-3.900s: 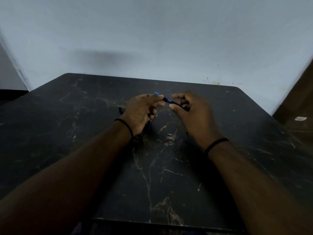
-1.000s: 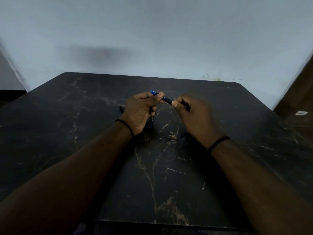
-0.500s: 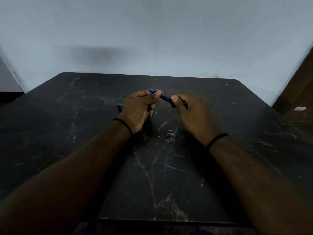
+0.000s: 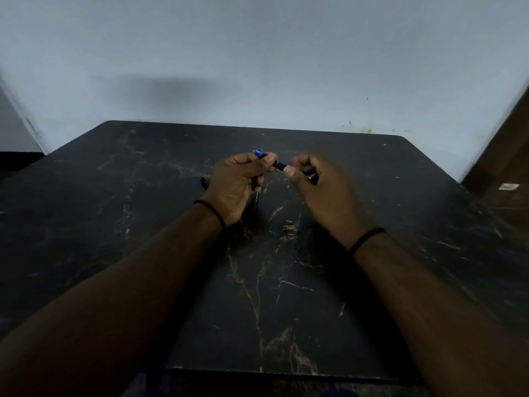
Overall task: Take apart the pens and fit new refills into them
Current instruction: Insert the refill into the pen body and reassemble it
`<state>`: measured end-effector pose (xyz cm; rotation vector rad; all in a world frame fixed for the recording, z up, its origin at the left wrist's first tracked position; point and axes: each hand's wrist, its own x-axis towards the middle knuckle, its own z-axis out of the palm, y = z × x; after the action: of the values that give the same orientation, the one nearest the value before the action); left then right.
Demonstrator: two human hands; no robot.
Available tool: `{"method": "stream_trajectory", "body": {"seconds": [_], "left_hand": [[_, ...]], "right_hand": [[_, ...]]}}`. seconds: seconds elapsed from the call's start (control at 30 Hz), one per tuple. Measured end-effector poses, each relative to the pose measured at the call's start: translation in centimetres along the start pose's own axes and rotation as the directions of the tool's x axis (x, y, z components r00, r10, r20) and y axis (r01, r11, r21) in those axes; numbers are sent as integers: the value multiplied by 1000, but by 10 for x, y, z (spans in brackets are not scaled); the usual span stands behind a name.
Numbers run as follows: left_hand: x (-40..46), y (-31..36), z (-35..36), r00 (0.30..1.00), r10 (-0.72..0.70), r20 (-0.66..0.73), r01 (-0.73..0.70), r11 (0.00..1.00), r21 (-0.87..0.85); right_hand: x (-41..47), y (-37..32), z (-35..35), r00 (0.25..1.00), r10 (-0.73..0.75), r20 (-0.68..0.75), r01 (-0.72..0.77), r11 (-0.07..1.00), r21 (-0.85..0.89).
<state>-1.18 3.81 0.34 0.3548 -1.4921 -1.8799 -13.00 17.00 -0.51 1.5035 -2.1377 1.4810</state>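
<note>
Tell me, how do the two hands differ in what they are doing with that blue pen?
The left hand pinches the blue pen at its blue end, thumb on top; the right hand is curled near the pen's dark end, and blur hides whether it touches. The left hand looks sharp, the right hand smeared. A thin rod hangs below the left hand, none below the right. Both wrists wear a black band, above the dark table.

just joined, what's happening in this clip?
A person is working a blue-and-black pen over a dark marble-patterned table. The left hand grips the blue end, and the right hand has its fingers curled at the black end; whether it has pulled a piece free is too blurred to tell. A thin refill-like rod hangs below the left hand. Another dark pen part lies on the table beside the left hand.
</note>
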Motion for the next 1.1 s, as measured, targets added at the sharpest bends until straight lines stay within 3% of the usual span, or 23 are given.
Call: {"method": "stream_trajectory", "body": {"seconds": [0.1,0.33,0.47,0.6,0.83,0.93,1.1], "left_hand": [[0,-1,0,1000,1,0,-1,1000,8],[1,-2,0,1000,4,-2,-4,1000,14],[0,-2,3,1000,10,0,-10,1000,-9],[-1,0,4,1000,8,4,-8,1000,-4],[-6,3,4,1000,6,12,-6,1000,3],[-5,3,3,1000,-1,22,1,1000,2],[-4,1,4,1000,-1,31,1,1000,0]], "right_hand": [[-1,2,1,1000,-6,-16,7,999,31],[1,7,4,998,-55,-23,53,995,-84],[1,6,5,999,10,-43,-9,1000,3],[0,7,4,998,-29,-50,30,999,25],[-2,4,2,1000,-4,-24,3,999,-43],[-1,1,2,999,35,-27,-34,998,44],[-1,5,1,1000,-16,-26,16,1000,-20]]}}
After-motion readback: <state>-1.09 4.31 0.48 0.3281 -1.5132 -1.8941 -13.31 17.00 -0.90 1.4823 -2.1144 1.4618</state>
